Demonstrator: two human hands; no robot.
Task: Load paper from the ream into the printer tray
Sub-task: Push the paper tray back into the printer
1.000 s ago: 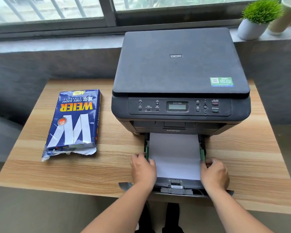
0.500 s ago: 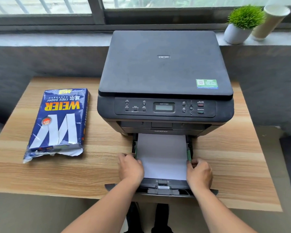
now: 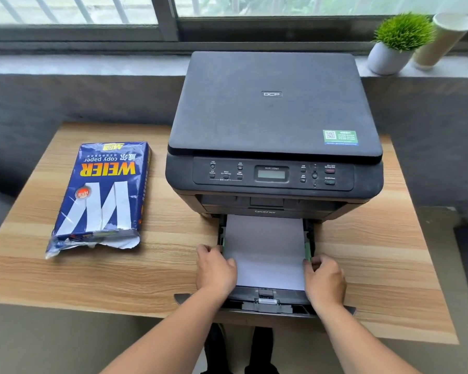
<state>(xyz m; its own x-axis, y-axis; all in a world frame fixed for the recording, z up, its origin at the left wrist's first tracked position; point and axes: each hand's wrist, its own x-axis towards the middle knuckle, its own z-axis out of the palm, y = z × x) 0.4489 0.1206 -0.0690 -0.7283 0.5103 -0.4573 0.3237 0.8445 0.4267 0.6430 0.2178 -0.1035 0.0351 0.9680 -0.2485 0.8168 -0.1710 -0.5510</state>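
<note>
Sitting on our desk, the printer has its tray pulled out toward us, white paper lying flat inside, long way pointing in. The torn-open ream waits at left. Our left hand and right hand pinch the tray's green side guides.

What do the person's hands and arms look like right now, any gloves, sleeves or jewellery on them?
Both arms are bare from the bottom edge of the frame up to the wrists: no sleeves show. The left hand and the right hand wear no gloves. No watch, bracelet or ring can be seen on either one. Nails look short and unpainted, though they are small in this view.
</note>
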